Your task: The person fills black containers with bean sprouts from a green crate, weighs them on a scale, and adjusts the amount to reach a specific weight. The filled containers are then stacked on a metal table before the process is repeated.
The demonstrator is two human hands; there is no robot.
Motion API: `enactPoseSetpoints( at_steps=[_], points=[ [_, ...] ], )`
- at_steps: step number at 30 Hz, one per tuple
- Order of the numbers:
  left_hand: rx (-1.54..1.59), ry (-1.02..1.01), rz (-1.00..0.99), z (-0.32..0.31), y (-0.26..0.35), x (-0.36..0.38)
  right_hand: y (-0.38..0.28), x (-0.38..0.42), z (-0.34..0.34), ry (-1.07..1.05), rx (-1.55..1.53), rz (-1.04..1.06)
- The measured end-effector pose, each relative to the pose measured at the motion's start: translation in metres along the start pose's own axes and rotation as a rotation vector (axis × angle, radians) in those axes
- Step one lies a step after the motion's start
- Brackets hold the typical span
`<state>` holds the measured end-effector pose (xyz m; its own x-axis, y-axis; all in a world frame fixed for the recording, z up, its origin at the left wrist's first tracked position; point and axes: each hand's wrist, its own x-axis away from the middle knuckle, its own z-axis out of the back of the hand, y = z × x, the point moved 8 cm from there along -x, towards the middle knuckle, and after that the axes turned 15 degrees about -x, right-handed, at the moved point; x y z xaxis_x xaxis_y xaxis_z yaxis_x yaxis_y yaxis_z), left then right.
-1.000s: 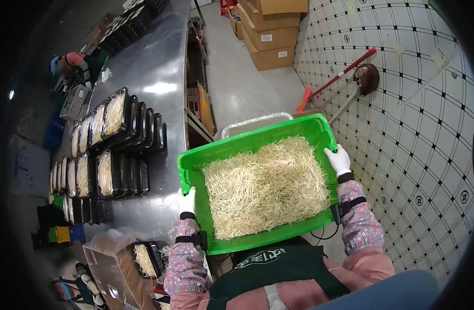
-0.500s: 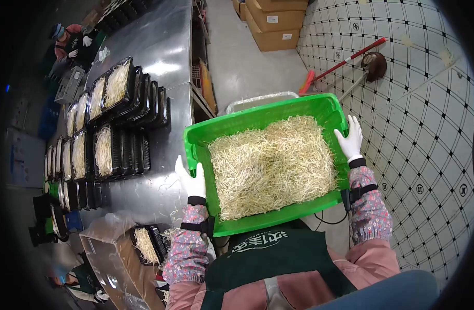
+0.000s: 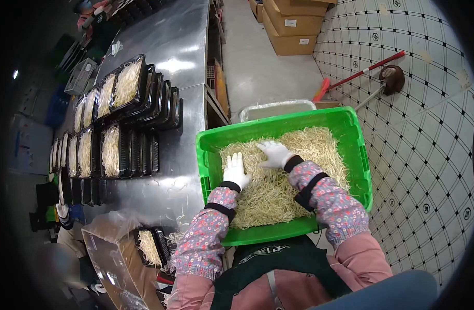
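Sprouts (image 3: pixel 265 199), pale, thin and tangled, lying as a loose bed in the green bin (image 3: pixel 268 234), beside the steel table (image 3: pixel 187 49). What supports the bin cannot be told. Both hands are gloved and inside the bin. Left hand (image 3: pixel 236 173): open and flat, fingers extended close together, palm down on the sprouts near the left end. Right hand (image 3: pixel 274 155): open, fingers a little apart, resting on the sprouts near the middle of the far side. Neither visibly grips a clump.

Handling, as judged: a single sprout is light, soft and brittle, likely to snap or bruise under a hard squeeze; the strands are probably damp and slightly slippery, yet tangled enough to lift as a mat. Best hold: 2 open hands, fingers slid under a clump from opposite sides, palms cupping it, with loose strands likely to trail from the edges. The full bin is probably heavy and its walls somewhat flexible; its 2 short ends, at the rims, offer the surest hold.

Surroundings: black trays (image 3: pixel 127 85) of sprouts stand in rows on the table; 1 further tray (image 3: pixel 150 248) lies by a plastic-covered box (image 3: pixel 105 253).
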<state>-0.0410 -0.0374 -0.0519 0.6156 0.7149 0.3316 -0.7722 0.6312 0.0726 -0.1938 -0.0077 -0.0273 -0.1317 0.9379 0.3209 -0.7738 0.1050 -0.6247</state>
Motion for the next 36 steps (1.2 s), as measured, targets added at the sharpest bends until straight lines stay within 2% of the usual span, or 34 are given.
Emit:
enactPoseSetpoints(
  at_steps=[3,4,5,6,8,10,11,13,14,16,18,20,22,23,24,25,26,27,28,29,30,31,32,33,34,36],
  points=[
    [-0.072,-0.030,-0.011,-0.016,0.006,-0.008,0.008,-0.022,-0.005,0.074,0.030,-0.051],
    [-0.069,-0.043,-0.008,-0.022,0.008,-0.003,0.017,-0.018,-0.018,-0.073,-0.034,-0.153],
    [-0.005,-0.158,-0.039,-0.034,0.015,0.010,0.021,-0.009,-0.031,-0.224,-0.097,-0.255],
    [0.060,-0.266,-0.069,-0.041,0.021,0.026,0.007,0.008,-0.034,-0.087,-0.002,-0.065],
    [0.106,-0.489,-0.221,-0.042,0.036,0.068,-0.008,0.049,-0.058,-0.006,0.151,0.129],
    [0.091,-0.483,-0.356,-0.051,0.041,0.114,-0.030,0.097,-0.059,-0.117,0.023,0.200],
    [0.099,-0.482,-0.401,-0.045,0.040,0.127,-0.031,0.113,-0.063,-0.236,-0.049,0.148],
    [0.171,-0.488,-0.473,-0.017,0.039,0.134,-0.028,0.123,-0.052,-0.256,-0.065,0.215],
    [0.174,-0.493,-0.465,-0.010,0.033,0.122,-0.025,0.117,-0.045,-0.272,-0.113,0.235],
    [0.298,-0.796,-0.231,-0.015,0.012,0.099,-0.003,0.083,-0.034,-0.359,-0.286,0.060],
    [0.402,-0.487,-0.083,0.001,0.005,0.064,0.012,0.043,-0.017,-0.315,-0.332,-0.088],
    [0.239,-0.008,-0.081,0.004,0.009,0.040,0.018,0.013,-0.019,-0.045,-0.140,0.070],
    [0.115,-0.171,-0.062,-0.030,0.017,0.041,0.014,0.014,-0.041,-0.025,-0.069,0.059],
    [0.135,-0.276,-0.124,-0.045,0.026,0.052,0.011,0.022,-0.051,-0.001,0.005,0.045],
    [0.079,-0.334,-0.267,-0.043,0.041,0.071,0.002,0.039,-0.067,-0.113,0.049,0.081],
    [0.030,-0.423,-0.314,-0.031,0.051,0.093,-0.016,0.063,-0.068,-0.329,-0.035,0.065],
    [-0.018,-0.513,-0.361,-0.024,0.059,0.114,-0.028,0.093,-0.072,-0.235,-0.023,0.235],
    [-0.011,-0.485,-0.394,-0.025,0.059,0.130,-0.035,0.120,-0.074,-0.256,-0.016,0.302],
    [-0.004,-0.455,-0.426,-0.023,0.057,0.141,-0.043,0.140,-0.069,-0.328,-0.035,0.267],
    [0.037,-0.566,-0.397,-0.021,0.054,0.146,-0.042,0.149,-0.065,-0.277,-0.012,0.290],
    [0.038,-0.566,-0.395,-0.023,0.053,0.148,-0.042,0.156,-0.062,-0.227,0.011,0.313],
    [0.006,-0.446,-0.358,-0.019,0.049,0.144,-0.043,0.157,-0.064,-0.228,0.010,0.314],
    [-0.028,-0.325,-0.322,-0.012,0.045,0.142,-0.048,0.152,-0.052,-0.112,0.110,0.321],
    [-0.010,-0.447,-0.255,-0.017,0.046,0.136,-0.052,0.147,-0.041,0.007,0.211,0.328],
    [-0.016,-0.470,-0.211,-0.024,0.046,0.132,-0.055,0.138,-0.043,0.008,0.211,0.329],
    [-0.029,-0.427,-0.141,-0.027,0.049,0.118,-0.034,0.115,-0.067,-0.178,0.040,0.089]
  ],
)
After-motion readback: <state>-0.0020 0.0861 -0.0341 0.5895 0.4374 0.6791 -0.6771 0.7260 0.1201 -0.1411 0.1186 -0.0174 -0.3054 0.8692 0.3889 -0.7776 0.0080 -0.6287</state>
